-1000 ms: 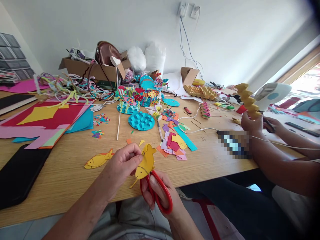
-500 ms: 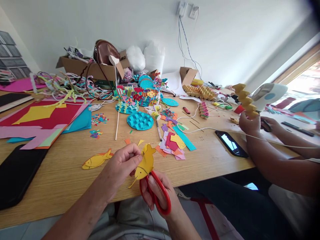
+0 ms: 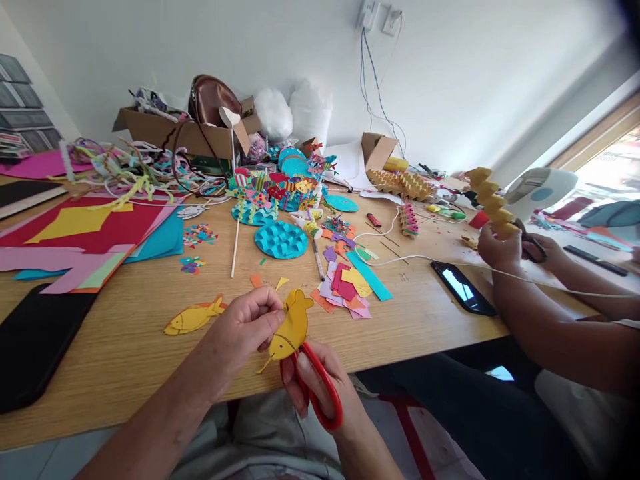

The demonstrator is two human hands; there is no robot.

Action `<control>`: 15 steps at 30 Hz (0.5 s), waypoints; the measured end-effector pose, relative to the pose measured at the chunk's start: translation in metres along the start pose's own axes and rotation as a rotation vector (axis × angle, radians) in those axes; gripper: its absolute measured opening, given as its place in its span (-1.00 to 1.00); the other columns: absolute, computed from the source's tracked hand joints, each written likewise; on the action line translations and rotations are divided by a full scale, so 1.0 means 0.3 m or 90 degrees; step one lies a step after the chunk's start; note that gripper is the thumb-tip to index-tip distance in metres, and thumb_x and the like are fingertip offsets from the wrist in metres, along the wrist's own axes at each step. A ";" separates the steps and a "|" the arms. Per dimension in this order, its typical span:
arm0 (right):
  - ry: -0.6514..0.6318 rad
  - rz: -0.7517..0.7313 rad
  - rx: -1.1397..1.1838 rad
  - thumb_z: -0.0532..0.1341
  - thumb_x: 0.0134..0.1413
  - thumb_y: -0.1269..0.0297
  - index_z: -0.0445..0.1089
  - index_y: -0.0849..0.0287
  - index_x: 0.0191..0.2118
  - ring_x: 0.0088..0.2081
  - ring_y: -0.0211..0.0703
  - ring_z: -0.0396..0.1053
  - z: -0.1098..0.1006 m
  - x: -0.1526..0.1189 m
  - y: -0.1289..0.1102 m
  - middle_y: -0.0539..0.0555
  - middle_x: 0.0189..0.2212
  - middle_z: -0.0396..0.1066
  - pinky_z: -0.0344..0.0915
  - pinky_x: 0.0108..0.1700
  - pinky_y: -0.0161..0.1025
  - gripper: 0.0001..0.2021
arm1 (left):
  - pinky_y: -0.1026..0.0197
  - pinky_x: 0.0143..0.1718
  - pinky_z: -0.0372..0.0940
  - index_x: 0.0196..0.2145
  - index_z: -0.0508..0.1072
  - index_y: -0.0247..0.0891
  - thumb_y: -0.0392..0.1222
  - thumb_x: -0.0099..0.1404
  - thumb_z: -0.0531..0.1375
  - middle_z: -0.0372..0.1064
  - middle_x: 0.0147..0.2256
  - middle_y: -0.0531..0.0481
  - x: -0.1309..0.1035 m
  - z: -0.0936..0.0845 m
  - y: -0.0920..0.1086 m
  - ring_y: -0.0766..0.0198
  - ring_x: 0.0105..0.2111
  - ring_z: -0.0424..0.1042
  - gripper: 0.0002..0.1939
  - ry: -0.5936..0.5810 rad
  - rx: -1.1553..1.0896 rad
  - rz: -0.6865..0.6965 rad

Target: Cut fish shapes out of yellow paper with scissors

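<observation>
My left hand (image 3: 255, 319) pinches the edge of a yellow paper fish (image 3: 295, 323) with a drawn eye and gill line. In my right hand (image 3: 320, 383) are red-handled scissors (image 3: 333, 403), my fingers through the loops; their blades are hidden behind the fish. A thin yellow strip of paper (image 3: 265, 364) hangs at the fish's head. To the left, yellow paper fish cutouts (image 3: 190, 320) lie on the wooden table (image 3: 145, 373), an orange one partly under them.
Paper scraps (image 3: 345, 287), a pen (image 3: 319, 260) and a blue textured oval (image 3: 281, 240) lie ahead. Coloured sheets (image 3: 75, 230) and a black phone-like slab (image 3: 45, 347) are at left. At right, a person's hands (image 3: 500, 248) hold a yellow zigzag strip and dark scissors near a phone (image 3: 463, 287).
My hands and the yellow fish have hardly moved. At the right, the other person's dark scissors have shifted and show more clearly beside the yellow zigzag strip.
</observation>
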State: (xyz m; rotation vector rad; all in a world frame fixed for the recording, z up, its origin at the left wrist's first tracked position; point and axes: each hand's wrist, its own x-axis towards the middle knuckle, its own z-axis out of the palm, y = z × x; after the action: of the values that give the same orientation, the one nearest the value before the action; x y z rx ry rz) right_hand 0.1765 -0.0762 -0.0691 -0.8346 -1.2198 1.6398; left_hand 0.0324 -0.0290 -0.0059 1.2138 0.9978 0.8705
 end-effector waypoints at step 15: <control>0.028 -0.054 0.012 0.12 0.18 -0.05 0.25 0.21 -0.52 -0.78 -0.44 -0.05 0.006 -0.005 0.019 -0.14 -0.79 0.15 -0.12 -0.71 -0.43 -0.57 | 0.35 -0.59 0.03 -0.58 0.25 -0.22 -0.14 0.06 0.15 0.09 -0.65 0.22 0.004 0.010 -0.001 0.43 -0.62 0.06 -0.83 0.005 0.001 -0.013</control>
State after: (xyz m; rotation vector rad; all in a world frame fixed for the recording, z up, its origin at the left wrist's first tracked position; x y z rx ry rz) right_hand 0.1740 -0.0788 -0.0739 -0.7927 -1.1914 1.5553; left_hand 0.0356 -0.0291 -0.0062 1.2004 1.0160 0.8598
